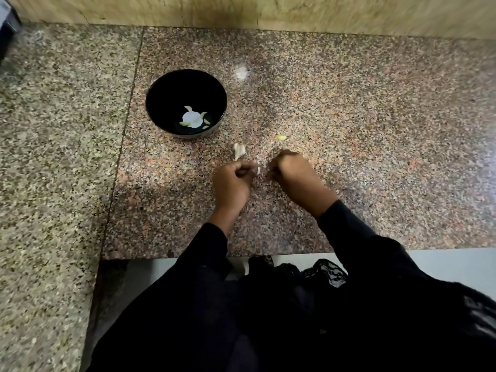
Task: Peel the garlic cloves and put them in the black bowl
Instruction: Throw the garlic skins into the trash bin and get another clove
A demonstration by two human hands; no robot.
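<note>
Head view: beside the round black bowl (166, 87), I see left hand (233, 183) pinching a pale garlic clove (258, 170) for peeling; right hand (291, 174) is curled, contents hidden.

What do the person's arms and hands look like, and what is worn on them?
Both arms are covered by long black sleeves that end at the wrists. The left hand and the right hand are bare: no gloves, and no rings or watch can be seen. Near the body, black lace fabric hangs from the clothing.
</note>
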